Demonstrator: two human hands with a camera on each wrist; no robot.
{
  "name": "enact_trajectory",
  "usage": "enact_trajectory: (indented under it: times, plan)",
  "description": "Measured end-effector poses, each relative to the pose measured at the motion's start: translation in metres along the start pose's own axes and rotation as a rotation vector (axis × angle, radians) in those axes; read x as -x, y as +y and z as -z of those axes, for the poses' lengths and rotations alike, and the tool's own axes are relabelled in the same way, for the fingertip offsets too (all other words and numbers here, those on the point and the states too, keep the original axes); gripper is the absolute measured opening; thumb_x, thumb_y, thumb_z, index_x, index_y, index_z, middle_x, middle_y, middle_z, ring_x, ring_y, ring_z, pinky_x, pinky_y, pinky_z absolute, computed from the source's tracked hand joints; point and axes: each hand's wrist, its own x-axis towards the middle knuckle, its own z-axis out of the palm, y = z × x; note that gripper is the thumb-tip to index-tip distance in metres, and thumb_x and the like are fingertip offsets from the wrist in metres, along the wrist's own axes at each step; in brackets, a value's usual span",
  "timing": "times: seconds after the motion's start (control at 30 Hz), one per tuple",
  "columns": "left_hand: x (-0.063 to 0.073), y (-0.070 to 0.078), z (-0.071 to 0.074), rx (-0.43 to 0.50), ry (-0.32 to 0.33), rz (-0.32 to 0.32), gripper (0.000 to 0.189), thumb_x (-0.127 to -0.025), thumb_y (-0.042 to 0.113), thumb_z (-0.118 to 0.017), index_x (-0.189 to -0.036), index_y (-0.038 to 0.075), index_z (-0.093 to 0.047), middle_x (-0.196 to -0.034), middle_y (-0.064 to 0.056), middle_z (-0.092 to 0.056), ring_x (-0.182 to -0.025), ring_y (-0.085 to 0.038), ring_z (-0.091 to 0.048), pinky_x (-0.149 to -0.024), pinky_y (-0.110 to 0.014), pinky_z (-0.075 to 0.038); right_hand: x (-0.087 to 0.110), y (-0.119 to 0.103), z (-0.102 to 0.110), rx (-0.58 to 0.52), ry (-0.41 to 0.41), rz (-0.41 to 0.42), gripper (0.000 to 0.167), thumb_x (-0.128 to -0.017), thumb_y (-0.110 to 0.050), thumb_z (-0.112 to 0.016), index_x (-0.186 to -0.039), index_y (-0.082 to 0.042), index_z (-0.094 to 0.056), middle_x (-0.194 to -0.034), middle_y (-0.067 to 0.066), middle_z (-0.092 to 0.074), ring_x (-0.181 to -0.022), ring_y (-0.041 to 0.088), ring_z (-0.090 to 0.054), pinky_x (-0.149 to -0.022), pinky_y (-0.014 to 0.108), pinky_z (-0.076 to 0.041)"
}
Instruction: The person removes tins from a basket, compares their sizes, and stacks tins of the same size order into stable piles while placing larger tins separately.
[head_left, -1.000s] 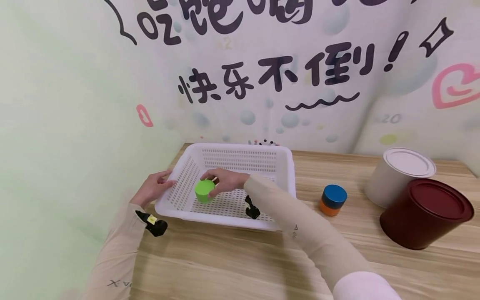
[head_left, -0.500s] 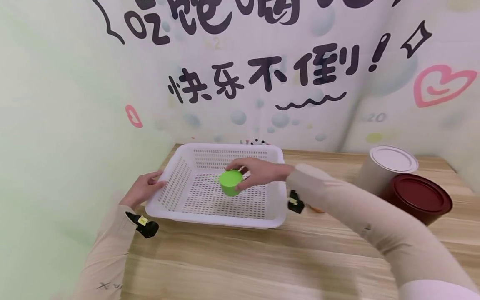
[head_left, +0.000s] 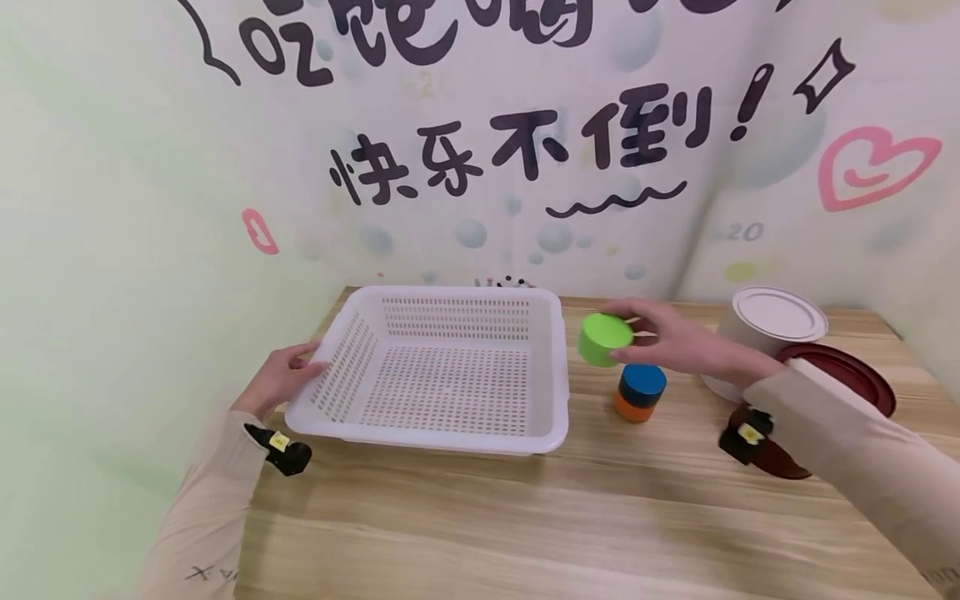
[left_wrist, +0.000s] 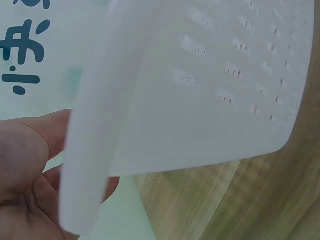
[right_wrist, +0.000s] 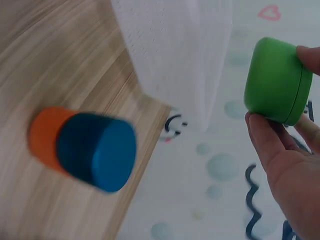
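Pinched between thumb and fingers of my right hand is a small round green tin. In the head view it is held right of the white plastic basket, its image just above a blue tin stacked on an orange one. The right wrist view shows a lid seam round the green tin. My left hand grips the basket's left rim; the left wrist view has fingers on both sides of that rim. The basket's slotted floor is bare.
A large white can and a dark red can stand at the right, partly hidden by the right arm. A printed wall sheet rises behind the wooden table.
My right hand has lifted the green tin from inside the basket and carried it right, past the basket's right rim. The left hand has stayed on the left rim. The view has turned slightly right.
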Motion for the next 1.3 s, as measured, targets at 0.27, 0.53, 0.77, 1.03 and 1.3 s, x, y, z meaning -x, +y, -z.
enact_trajectory:
  times: [0.27, 0.53, 0.77, 1.03, 1.3]
  plan:
    - [0.000, 0.002, 0.001, 0.006, 0.003, 0.024, 0.059, -0.091, 0.022, -0.049, -0.139, 0.002, -0.022, -0.103, -0.023, -0.051, -0.076, -0.019, -0.059, -0.063, -0.029, -0.048, 0.034, 0.038, 0.001, 0.104, 0.139, -0.100, 0.057, -0.080, -0.015, -0.065, -0.125, 0.008, -0.039, -0.118, 0.021, -0.047, -0.103, 0.036, -0.050, -0.082, 0.038, -0.044]
    - [-0.003, 0.002, -0.002, 0.006, -0.002, 0.020, 0.058, -0.091, 0.022, -0.049, -0.139, 0.002, -0.022, -0.103, -0.022, -0.051, -0.075, -0.018, -0.059, -0.063, -0.029, -0.049, 0.042, 0.057, -0.004, 0.160, 0.187, -0.128, 0.058, -0.081, -0.015, -0.064, -0.125, 0.012, -0.037, -0.119, 0.028, -0.045, -0.103, 0.042, -0.047, -0.082, 0.046, -0.043]
    - [-0.007, 0.005, -0.004, -0.005, -0.009, 0.011, 0.059, -0.091, 0.022, -0.049, -0.139, 0.002, -0.021, -0.101, -0.021, -0.051, -0.074, -0.017, -0.058, -0.062, -0.028, -0.048, 0.047, 0.062, -0.009, 0.167, 0.209, -0.114, 0.056, -0.081, -0.009, -0.064, -0.124, 0.013, -0.037, -0.117, 0.029, -0.045, -0.102, 0.042, -0.048, -0.080, 0.045, -0.044]
    - [-0.008, 0.007, -0.006, -0.008, -0.016, 0.005, 0.057, -0.092, 0.022, -0.048, -0.139, 0.000, -0.022, -0.101, -0.022, -0.050, -0.075, -0.018, -0.058, -0.062, -0.028, -0.048, 0.050, 0.067, -0.011, 0.133, 0.222, -0.079, 0.062, -0.082, -0.014, -0.064, -0.127, 0.013, -0.031, -0.120, 0.031, -0.041, -0.105, 0.046, -0.044, -0.081, 0.050, -0.041]
    - [-0.004, 0.003, 0.002, -0.061, -0.034, -0.001, 0.058, -0.093, 0.023, -0.046, -0.138, -0.002, -0.020, -0.102, -0.024, -0.050, -0.075, -0.019, -0.058, -0.062, -0.028, -0.047, 0.051, 0.061, -0.009, 0.117, 0.238, -0.115, 0.066, -0.084, -0.019, -0.061, -0.133, 0.007, -0.026, -0.129, 0.032, -0.032, -0.116, 0.047, -0.033, -0.090, 0.053, -0.032]
